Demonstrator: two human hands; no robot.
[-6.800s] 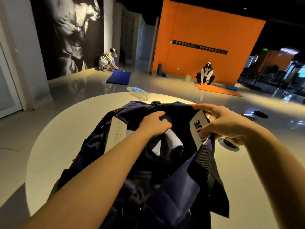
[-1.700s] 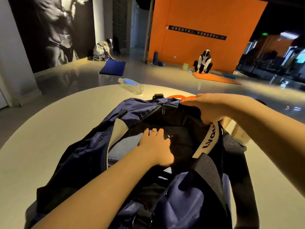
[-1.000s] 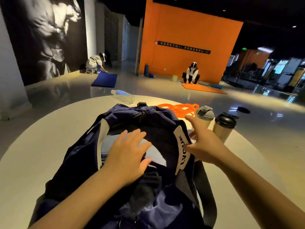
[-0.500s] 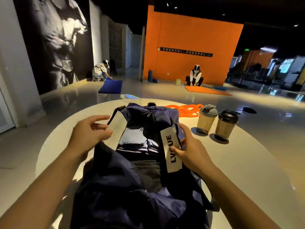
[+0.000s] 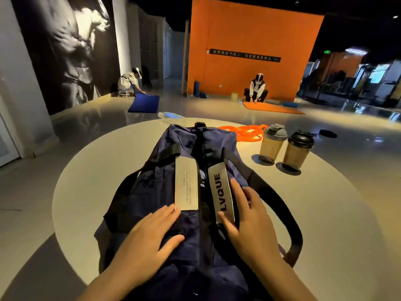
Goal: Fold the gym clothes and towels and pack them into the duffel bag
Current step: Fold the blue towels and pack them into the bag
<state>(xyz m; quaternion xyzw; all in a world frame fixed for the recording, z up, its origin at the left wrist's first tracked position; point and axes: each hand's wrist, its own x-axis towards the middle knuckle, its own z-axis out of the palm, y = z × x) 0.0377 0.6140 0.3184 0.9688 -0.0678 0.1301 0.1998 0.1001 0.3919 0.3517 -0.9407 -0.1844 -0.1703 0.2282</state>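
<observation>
Duffel bag: your navy duffel bag lies on the round pale table, its long side running away from you, its near end at the bottom edge of the view.
Bag opening: the two sides of the top are brought close together; only a narrow dark slit runs between them along the middle. What is inside you cannot see, so the clothes and towels are not visible.
Labels: two pale label strips lie along the slit. The left label has small print that is too fine to read; the right label reads "LVQUE".
Straps: black straps loop out from both sides of the bag, the right one lying in a wide curve on the table.
Left hand: your left hand rests flat on the left side of the bag top, fingers straight and a little spread, the fingertips just at the near end of the left label.
Right hand: your right hand lies on the right side, fingers straight, with the thumb touching the near end of the right label.
Right of the bag: two shaker bottles stand upright beside each other, apart from the bag.
Behind the bag: an orange band lies on the table, and a clear water bottle lies on its side at the far rim.
Room: two people crouch over mats on the floor, one by an orange wall.
</observation>
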